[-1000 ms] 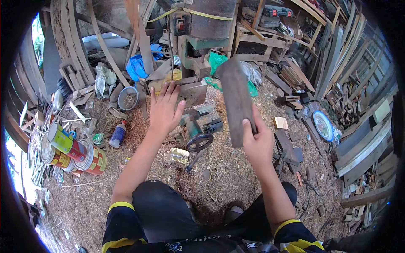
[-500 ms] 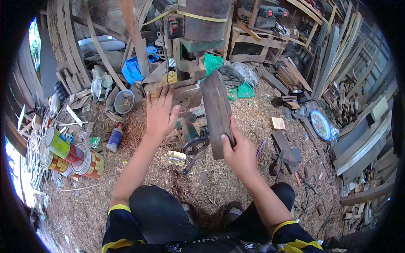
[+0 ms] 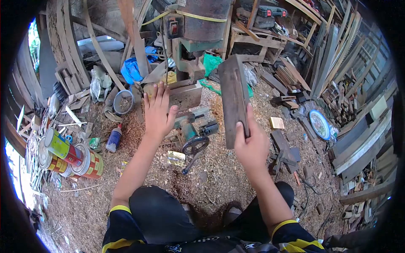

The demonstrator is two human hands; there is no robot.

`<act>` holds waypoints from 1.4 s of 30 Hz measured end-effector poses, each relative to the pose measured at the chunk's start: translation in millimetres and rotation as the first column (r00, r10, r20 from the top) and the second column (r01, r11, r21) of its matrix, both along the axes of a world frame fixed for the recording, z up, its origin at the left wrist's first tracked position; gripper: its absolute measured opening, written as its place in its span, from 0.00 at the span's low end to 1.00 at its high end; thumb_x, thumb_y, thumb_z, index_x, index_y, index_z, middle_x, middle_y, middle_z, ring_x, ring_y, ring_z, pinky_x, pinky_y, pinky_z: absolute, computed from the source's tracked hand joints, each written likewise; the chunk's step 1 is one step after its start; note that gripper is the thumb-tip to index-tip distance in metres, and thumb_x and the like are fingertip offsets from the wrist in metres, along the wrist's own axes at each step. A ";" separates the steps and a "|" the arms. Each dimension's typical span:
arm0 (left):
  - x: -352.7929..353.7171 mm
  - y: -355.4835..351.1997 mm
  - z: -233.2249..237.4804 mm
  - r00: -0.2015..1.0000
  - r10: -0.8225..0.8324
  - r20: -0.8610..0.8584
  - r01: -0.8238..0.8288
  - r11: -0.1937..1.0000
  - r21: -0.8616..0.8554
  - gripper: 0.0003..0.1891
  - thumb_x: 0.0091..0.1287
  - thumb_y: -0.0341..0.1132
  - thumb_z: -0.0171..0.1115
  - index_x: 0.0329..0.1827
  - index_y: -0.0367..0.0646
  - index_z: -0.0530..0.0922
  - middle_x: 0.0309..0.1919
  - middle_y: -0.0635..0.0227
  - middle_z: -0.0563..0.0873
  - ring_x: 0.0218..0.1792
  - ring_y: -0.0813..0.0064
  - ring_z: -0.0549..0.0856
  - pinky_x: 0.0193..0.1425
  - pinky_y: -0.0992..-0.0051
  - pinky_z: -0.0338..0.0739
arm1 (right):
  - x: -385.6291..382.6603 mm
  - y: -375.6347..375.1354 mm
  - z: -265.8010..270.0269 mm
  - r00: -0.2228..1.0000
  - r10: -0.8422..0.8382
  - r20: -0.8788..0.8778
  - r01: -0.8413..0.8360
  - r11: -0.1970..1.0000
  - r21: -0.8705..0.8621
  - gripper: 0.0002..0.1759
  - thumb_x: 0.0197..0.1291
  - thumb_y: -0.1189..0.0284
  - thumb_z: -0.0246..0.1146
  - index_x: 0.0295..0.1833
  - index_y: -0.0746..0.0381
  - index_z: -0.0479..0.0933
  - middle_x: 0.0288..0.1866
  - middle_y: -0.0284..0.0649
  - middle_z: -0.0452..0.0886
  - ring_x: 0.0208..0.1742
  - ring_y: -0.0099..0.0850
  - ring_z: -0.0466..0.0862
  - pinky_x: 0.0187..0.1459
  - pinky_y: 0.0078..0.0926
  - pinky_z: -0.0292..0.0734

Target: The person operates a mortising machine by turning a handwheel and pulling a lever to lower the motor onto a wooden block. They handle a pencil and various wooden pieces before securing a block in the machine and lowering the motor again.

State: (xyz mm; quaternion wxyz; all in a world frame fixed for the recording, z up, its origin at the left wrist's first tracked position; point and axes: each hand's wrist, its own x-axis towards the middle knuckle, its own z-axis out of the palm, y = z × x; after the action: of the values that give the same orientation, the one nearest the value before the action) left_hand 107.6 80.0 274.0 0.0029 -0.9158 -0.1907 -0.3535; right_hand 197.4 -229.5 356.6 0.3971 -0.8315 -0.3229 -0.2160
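My right hand (image 3: 252,145) grips the lower end of a dark wooden block (image 3: 234,99), thumb on its near face, and holds it upright to the right of the machine. My left hand (image 3: 159,111) is stretched flat with fingers spread, its fingertips over the near left part of a wooden board (image 3: 185,96) on the machine. Below that board stands the machine's green base with a round handwheel (image 3: 195,144) and a crank lever (image 3: 192,164). Above hangs the drum-shaped motor housing (image 3: 202,21) with a red switch (image 3: 174,28) at its left.
Wood shavings cover the ground. Paint cans (image 3: 86,162) and a blue glue bottle (image 3: 114,138) stand at the left, near a small bucket (image 3: 124,102). Wood offcuts (image 3: 283,147) and a blue-rimmed plate (image 3: 320,125) lie at the right, beside stacked planks (image 3: 365,145).
My right hand has moved the block to the right and slightly up, away from the board, uncovering more of the machine's base. My left hand has barely moved.
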 end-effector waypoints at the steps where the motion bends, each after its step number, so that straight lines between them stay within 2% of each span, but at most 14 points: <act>1: 0.1 -0.5 -0.4 1.000 0.002 0.002 -0.002 1.000 -0.003 0.41 0.89 0.64 0.31 0.91 0.43 0.65 0.93 0.55 0.61 0.93 0.50 0.55 0.93 0.37 0.43 | -9.9 1.4 0.9 0.999 -0.033 -0.002 0.033 0.990 -0.136 0.37 0.75 0.65 0.68 0.87 0.57 0.72 0.39 0.52 0.88 0.36 0.53 0.90 0.42 0.50 0.85; 4: 1.0 -2.9 0.6 1.000 -0.003 0.002 0.003 1.000 0.000 0.42 0.89 0.65 0.30 0.91 0.43 0.65 0.92 0.54 0.61 0.93 0.49 0.56 0.93 0.38 0.43 | -25.1 6.3 -6.6 0.967 0.017 -0.255 -0.110 0.929 -0.354 0.37 0.75 0.67 0.67 0.88 0.57 0.70 0.40 0.54 0.87 0.39 0.53 0.90 0.42 0.52 0.85; 5: 1.7 -3.1 2.1 1.000 -0.006 0.016 0.006 1.000 -0.003 0.42 0.89 0.65 0.30 0.90 0.42 0.65 0.92 0.54 0.61 0.93 0.49 0.56 0.93 0.38 0.43 | -14.9 5.0 -19.6 0.995 0.088 -0.049 -0.097 0.974 -0.207 0.36 0.75 0.66 0.67 0.87 0.57 0.71 0.38 0.54 0.87 0.38 0.54 0.90 0.42 0.53 0.85; 8: -2.8 -4.5 2.7 0.999 -0.017 0.044 0.018 1.000 -0.022 0.41 0.89 0.64 0.30 0.90 0.42 0.67 0.93 0.54 0.60 0.93 0.49 0.55 0.93 0.38 0.44 | 0.0 0.6 2.6 0.998 0.049 -0.029 -0.051 0.994 -0.100 0.37 0.74 0.63 0.68 0.86 0.58 0.72 0.37 0.54 0.86 0.36 0.54 0.89 0.41 0.53 0.85; 12: -7.3 -3.3 1.6 1.000 -0.002 -0.017 0.002 1.000 -0.022 0.38 0.90 0.60 0.33 0.87 0.41 0.71 0.93 0.53 0.60 0.93 0.47 0.55 0.93 0.38 0.45 | -14.8 9.7 -11.6 0.993 0.100 -0.068 -0.114 0.963 -0.244 0.38 0.73 0.63 0.69 0.86 0.61 0.72 0.37 0.55 0.87 0.35 0.55 0.89 0.39 0.53 0.84; 16: -14.6 0.7 12.0 0.998 -0.026 -0.048 0.024 0.998 -0.053 0.34 0.90 0.57 0.38 0.83 0.43 0.76 0.93 0.53 0.60 0.93 0.46 0.55 0.93 0.38 0.46 | -27.2 16.4 -10.1 0.958 0.095 -0.270 -0.134 0.983 -0.127 0.39 0.73 0.64 0.68 0.87 0.58 0.71 0.38 0.55 0.90 0.37 0.55 0.92 0.42 0.53 0.86; 18: -11.7 5.7 14.6 0.999 -0.036 0.006 0.037 0.997 -0.071 0.26 0.86 0.51 0.54 0.75 0.46 0.83 0.91 0.51 0.63 0.91 0.43 0.60 0.91 0.35 0.51 | -19.7 15.6 -7.1 0.944 0.093 -0.317 -0.129 0.987 -0.094 0.41 0.71 0.64 0.68 0.88 0.58 0.70 0.41 0.55 0.91 0.39 0.56 0.92 0.45 0.53 0.87; 22: -7.1 8.9 28.9 0.999 -0.043 0.011 0.044 0.996 -0.082 0.22 0.86 0.49 0.56 0.70 0.46 0.87 0.90 0.51 0.66 0.90 0.43 0.62 0.91 0.35 0.53 | -16.7 26.9 -21.5 0.857 0.118 -0.502 -0.127 0.992 0.018 0.44 0.67 0.65 0.70 0.85 0.69 0.68 0.54 0.63 0.92 0.53 0.52 0.95 0.57 0.44 0.89; 25: -5.7 9.6 32.8 0.996 -0.071 -0.048 0.065 0.991 -0.120 0.20 0.85 0.47 0.57 0.65 0.45 0.89 0.89 0.52 0.68 0.89 0.43 0.64 0.91 0.36 0.53 | -14.5 40.5 -42.6 0.542 0.565 -0.622 -0.092 0.776 0.625 0.46 0.64 0.81 0.66 0.89 0.69 0.62 0.79 0.50 0.80 0.72 0.38 0.86 0.70 0.32 0.81; 32: -4.1 17.7 47.6 0.975 -0.077 -0.206 0.060 0.995 -0.085 0.19 0.84 0.44 0.57 0.67 0.46 0.88 0.90 0.56 0.66 0.91 0.48 0.62 0.92 0.41 0.54 | 1.8 33.4 -52.6 0.123 0.797 -0.591 0.082 0.585 0.807 0.57 0.60 0.88 0.63 0.96 0.58 0.51 0.82 0.45 0.77 0.75 0.38 0.83 0.69 0.33 0.81; 34: -6.2 17.3 58.9 0.939 -0.102 -0.327 0.105 0.994 -0.009 0.19 0.83 0.43 0.58 0.70 0.48 0.86 0.90 0.56 0.66 0.91 0.49 0.61 0.93 0.42 0.54 | 8.3 31.3 -47.2 -0.098 0.882 -0.460 0.159 0.470 0.868 0.61 0.60 0.87 0.63 0.97 0.51 0.47 0.85 0.44 0.73 0.77 0.39 0.80 0.70 0.34 0.80; 38: -4.9 26.5 69.8 0.890 -0.123 -0.440 0.106 0.992 -0.064 0.22 0.78 0.39 0.60 0.72 0.49 0.85 0.90 0.57 0.67 0.91 0.51 0.61 0.93 0.43 0.55 | 13.8 36.2 -38.8 -0.154 0.898 -0.411 0.119 0.430 0.895 0.61 0.61 0.85 0.64 0.98 0.48 0.46 0.89 0.45 0.68 0.80 0.39 0.77 0.73 0.35 0.77; 40: -2.8 14.7 88.9 0.868 -0.093 -0.487 0.076 0.996 -0.054 0.24 0.74 0.37 0.62 0.73 0.48 0.85 0.88 0.55 0.70 0.90 0.51 0.64 0.92 0.44 0.57 | 14.6 39.6 -34.5 -0.103 0.836 -0.539 -0.008 0.541 0.841 0.61 0.62 0.85 0.62 0.98 0.49 0.43 0.90 0.45 0.66 0.81 0.39 0.74 0.77 0.34 0.72; 42: 4.5 14.2 99.3 0.810 -0.106 -0.576 -0.029 0.975 -0.219 0.26 0.71 0.37 0.64 0.73 0.46 0.84 0.87 0.54 0.73 0.88 0.49 0.68 0.92 0.44 0.58 | 11.6 41.0 -34.8 -0.079 0.840 -0.537 -0.034 0.537 0.843 0.61 0.62 0.83 0.61 0.98 0.49 0.41 0.91 0.45 0.63 0.82 0.40 0.74 0.79 0.34 0.69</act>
State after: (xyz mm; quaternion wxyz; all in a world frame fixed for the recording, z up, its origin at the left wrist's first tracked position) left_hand 112.1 94.2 373.3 -0.0459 -0.9783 -0.1993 -0.0321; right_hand 209.0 -188.5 321.8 0.7856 -0.3947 -0.1744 0.4434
